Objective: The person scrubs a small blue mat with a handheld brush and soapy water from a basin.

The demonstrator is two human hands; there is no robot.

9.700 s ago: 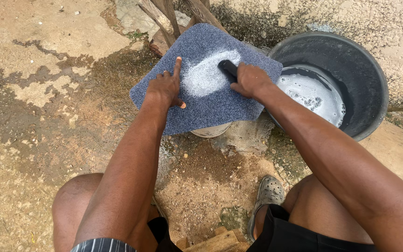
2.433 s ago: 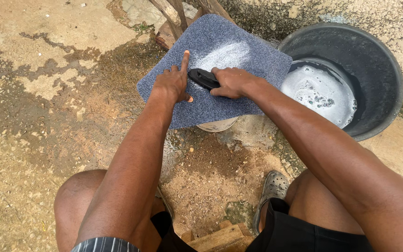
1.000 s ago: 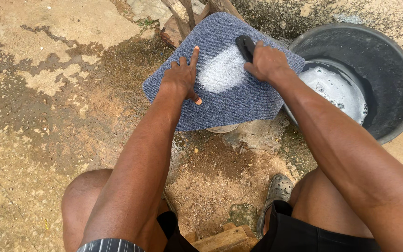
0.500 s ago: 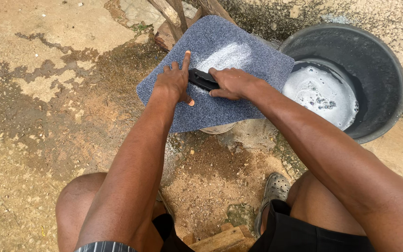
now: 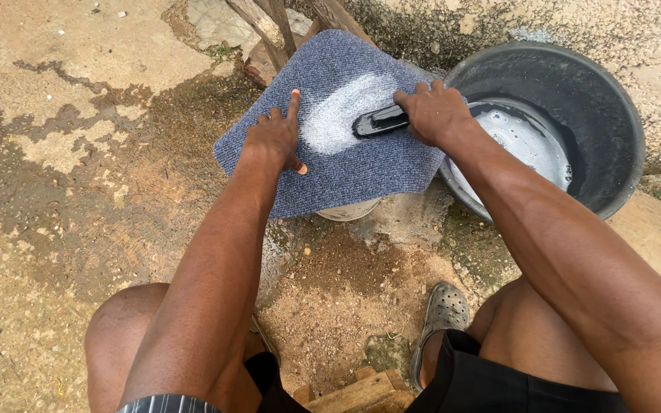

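A blue-grey ribbed mat [image 5: 361, 164] lies draped over a pale upturned bucket [image 5: 348, 211], with a white patch of soap foam [image 5: 338, 115] across its middle. My left hand [image 5: 273, 140] presses flat on the mat's left part, its forefinger stretched out toward the foam. My right hand [image 5: 432, 112] grips a black scrubbing brush [image 5: 378, 121], which rests on the right end of the foam patch.
A large dark basin [image 5: 575, 115] with foamy water stands just right of the mat. Weathered wooden pieces [image 5: 273, 27] lean behind it. The ground is wet, stained concrete and sand. My knees, a grey clog [image 5: 439, 315] and a wooden seat edge [image 5: 346, 394] fill the foreground.
My right hand has drawn the brush from beside my left hand out to the right along the foam. The left hand has kept its place on the mat.
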